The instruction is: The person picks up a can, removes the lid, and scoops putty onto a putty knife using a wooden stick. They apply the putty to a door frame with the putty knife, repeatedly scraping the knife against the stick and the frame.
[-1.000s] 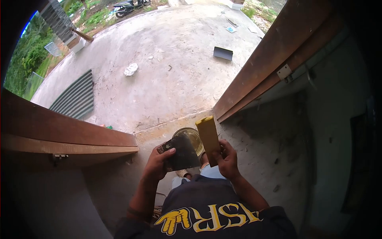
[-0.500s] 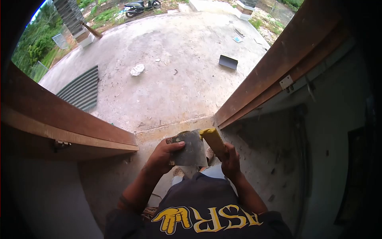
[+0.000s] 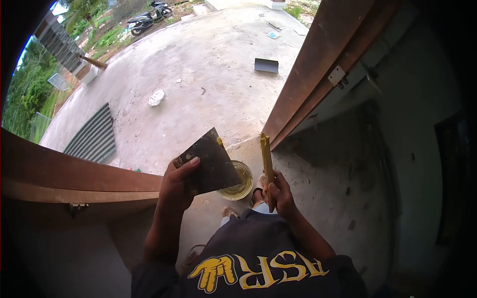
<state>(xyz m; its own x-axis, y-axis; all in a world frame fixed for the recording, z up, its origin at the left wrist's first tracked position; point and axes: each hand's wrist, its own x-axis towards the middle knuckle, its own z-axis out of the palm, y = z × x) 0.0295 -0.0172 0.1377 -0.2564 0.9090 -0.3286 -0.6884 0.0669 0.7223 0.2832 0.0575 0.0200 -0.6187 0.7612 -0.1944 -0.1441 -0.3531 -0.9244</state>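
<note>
My left hand [image 3: 180, 180] is closed on the edge of a dark, flat, square-cornered plate [image 3: 211, 166], thumb on top. A dab of yellow putty sticks near the plate's upper right edge. In my right hand [image 3: 280, 192] is a flat tan spreader [image 3: 267, 161], held upright and seen nearly edge-on, with yellow putty at its tip. The two tools are apart. Below them a round can [image 3: 242, 191] stands on the floor near my feet, partly hidden by the plate; what is inside it is hard to make out.
Brown wooden door frame parts flank me at left [image 3: 74, 171] and right [image 3: 318, 64], the right one bearing a metal hinge [image 3: 337, 75]. Outside on the concrete lie a corrugated sheet [image 3: 92, 136], a white crumpled bundle [image 3: 156, 98] and a dark angled piece [image 3: 266, 65]. A motorbike [image 3: 149, 19] stands beyond.
The plate and the spreader have moved apart. My left hand has shifted left and tilted the plate, uncovering the can. The spreader has turned edge-on, and the view has swung slightly right.
</note>
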